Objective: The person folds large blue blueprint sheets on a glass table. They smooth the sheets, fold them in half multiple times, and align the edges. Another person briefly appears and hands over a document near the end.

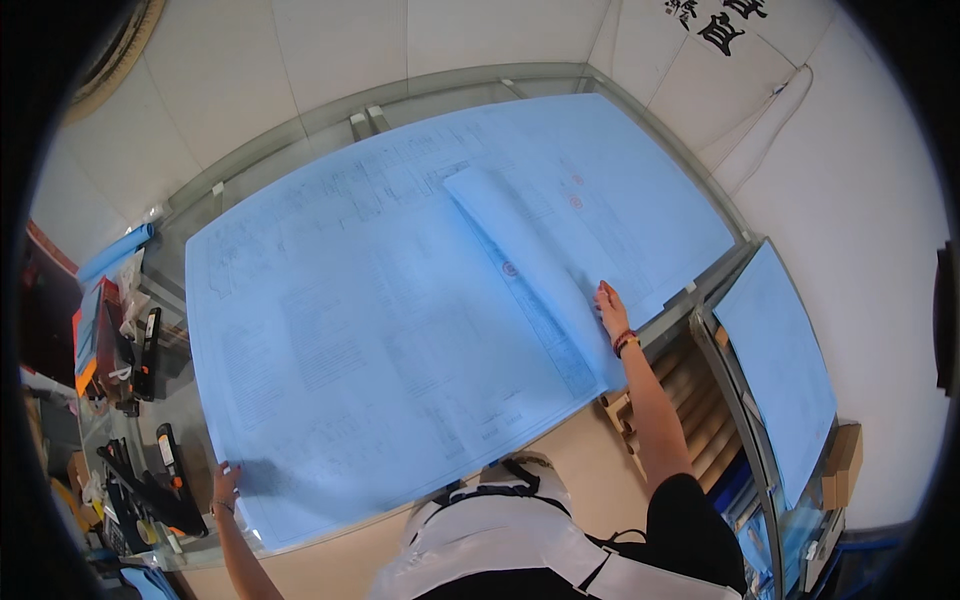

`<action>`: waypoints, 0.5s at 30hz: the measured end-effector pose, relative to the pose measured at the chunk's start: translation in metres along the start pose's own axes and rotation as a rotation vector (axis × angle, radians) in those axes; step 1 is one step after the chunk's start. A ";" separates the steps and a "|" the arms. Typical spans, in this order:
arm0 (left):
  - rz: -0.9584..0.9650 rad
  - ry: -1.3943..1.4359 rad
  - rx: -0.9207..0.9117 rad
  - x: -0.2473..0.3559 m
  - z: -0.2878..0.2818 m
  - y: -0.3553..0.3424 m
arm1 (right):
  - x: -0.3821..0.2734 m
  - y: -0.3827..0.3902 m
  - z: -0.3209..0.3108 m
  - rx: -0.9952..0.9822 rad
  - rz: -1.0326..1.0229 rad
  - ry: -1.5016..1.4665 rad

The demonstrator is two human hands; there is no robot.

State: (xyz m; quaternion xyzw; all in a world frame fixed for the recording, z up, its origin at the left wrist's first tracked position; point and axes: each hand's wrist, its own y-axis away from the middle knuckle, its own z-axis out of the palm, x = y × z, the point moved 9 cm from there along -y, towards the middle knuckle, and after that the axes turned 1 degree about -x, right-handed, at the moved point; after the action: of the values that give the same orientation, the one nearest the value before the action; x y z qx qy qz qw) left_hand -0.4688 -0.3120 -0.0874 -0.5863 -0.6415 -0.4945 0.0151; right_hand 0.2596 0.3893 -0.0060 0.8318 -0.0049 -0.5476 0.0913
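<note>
1. Far left: the large blue sheet [330, 330] covers most of the glass table [440, 78], its left edge just beside a black tool [170, 460]; I'd hold that edge off the tool so it doesn't snag.
2. Anchor the lower-left corner lightly, pressing flat rather than tugging. Your left hand [226, 484] is there, fingers slightly parted at the margin; I cannot tell whether they pinch the paper or only touch it.
3. Middle: a raised fold [535, 250] slants across, shading a red stamp [511, 268] on its left. Ease it along its full length, as pulling one end could crease it.
4. Right: guide the fold with a flat palm. Your right hand [611, 310] looks loosely unfurled against the fold's right side, near its lower end; whether thumb and fingers grip it, I cannot tell.
</note>
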 end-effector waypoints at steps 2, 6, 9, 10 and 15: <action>0.169 -0.109 0.092 0.000 -0.031 -0.040 | 0.002 -0.034 0.044 -0.178 0.006 0.070; 0.525 -0.374 0.397 0.008 -0.034 -0.063 | 0.001 -0.032 0.103 -0.415 -0.003 0.165; 0.502 -0.442 0.474 0.019 0.007 -0.046 | -0.003 -0.015 0.091 -0.367 0.045 0.331; 0.555 -0.454 0.488 0.025 0.011 -0.043 | -0.002 -0.017 0.086 -0.361 0.055 0.377; 0.593 -0.470 0.431 0.030 0.008 -0.033 | -0.031 -0.008 0.096 -0.508 0.323 0.303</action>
State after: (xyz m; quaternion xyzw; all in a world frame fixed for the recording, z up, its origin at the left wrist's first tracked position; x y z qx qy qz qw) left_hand -0.4990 -0.2790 -0.0941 -0.8252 -0.5201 -0.1766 0.1321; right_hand 0.1585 0.3869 -0.0156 0.8428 0.0135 -0.3800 0.3810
